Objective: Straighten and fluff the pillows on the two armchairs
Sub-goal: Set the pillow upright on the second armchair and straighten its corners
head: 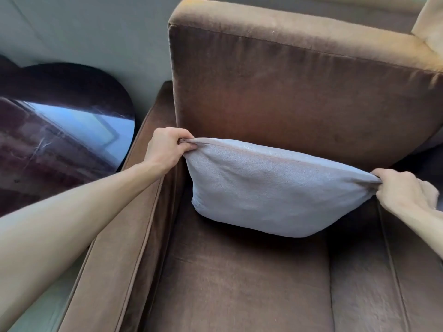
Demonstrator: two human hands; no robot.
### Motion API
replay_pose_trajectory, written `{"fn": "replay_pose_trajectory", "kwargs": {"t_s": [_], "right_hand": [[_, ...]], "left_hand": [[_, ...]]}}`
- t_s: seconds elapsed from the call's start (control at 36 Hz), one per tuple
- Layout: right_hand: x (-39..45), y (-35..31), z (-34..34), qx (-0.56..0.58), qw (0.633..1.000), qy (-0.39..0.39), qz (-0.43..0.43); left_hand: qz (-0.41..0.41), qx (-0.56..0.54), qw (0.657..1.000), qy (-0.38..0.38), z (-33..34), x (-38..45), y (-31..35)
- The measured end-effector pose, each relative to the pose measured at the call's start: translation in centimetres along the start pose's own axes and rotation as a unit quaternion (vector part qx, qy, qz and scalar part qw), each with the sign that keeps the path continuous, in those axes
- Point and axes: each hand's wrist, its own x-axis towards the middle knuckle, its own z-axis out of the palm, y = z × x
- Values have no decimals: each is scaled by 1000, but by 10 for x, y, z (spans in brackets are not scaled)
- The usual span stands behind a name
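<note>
A light grey pillow (268, 188) stands against the back cushion of a brown velvet armchair (299, 92), its lower edge just above the seat. My left hand (167, 147) pinches the pillow's upper left corner. My right hand (405, 190) grips its upper right corner. The pillow's top edge is stretched taut between the two hands, and its body bulges downward. Only this one armchair is in view.
A dark round glossy side table (62, 130) stands to the left of the chair, close to its left armrest (134, 224). A pale wall lies behind. A beige cushion or drape (429, 22) shows at the top right corner.
</note>
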Motion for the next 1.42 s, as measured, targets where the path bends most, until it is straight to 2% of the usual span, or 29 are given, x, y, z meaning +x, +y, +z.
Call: {"fn": "replay_pose_trajectory", "kwargs": {"t_s": [0.19, 0.31, 0.39, 0.5, 0.61, 0.72, 0.81, 0.86, 0.97, 1.17, 1.33, 1.42], "right_hand": [[4, 16, 0, -40, 999, 13, -10], [-5, 5, -10, -44, 998, -48, 10], [-11, -8, -23, -27, 996, -88, -1], [-22, -41, -48, 46, 992, -114, -29], [-35, -96, -67, 141, 978, -83, -133], [-46, -167, -73, 240, 937, -58, -249], [-48, -222, -70, 285, 907, -49, -306], [-49, -255, -66, 293, 893, -46, -339], [-50, -309, -56, 239, 877, 1, -417], [-49, -348, -27, 173, 874, 92, -444], [-40, -344, -17, 308, 848, 95, -421], [-37, -341, -22, 351, 835, 78, -416]], "left_hand": [[-15, -14, 999, 27, -6, 8, 6], [-84, 23, 996, 17, -2, 7, 13], [-122, -38, 992, 8, 1, 4, 5], [-108, -147, 982, 41, 4, -12, -4], [-149, -246, 956, 64, 22, -35, -18], [-238, -311, 918, 53, 56, -50, -41], [-274, -355, 893, 44, 79, -58, -52], [-300, -381, 873, 34, 93, -62, -60], [-350, -403, 846, 7, 123, -65, -83], [-387, -404, 828, -33, 174, -58, -121], [-390, -379, 838, -41, 195, -68, -126], [-409, -427, 806, -33, 201, -67, -132]]}}
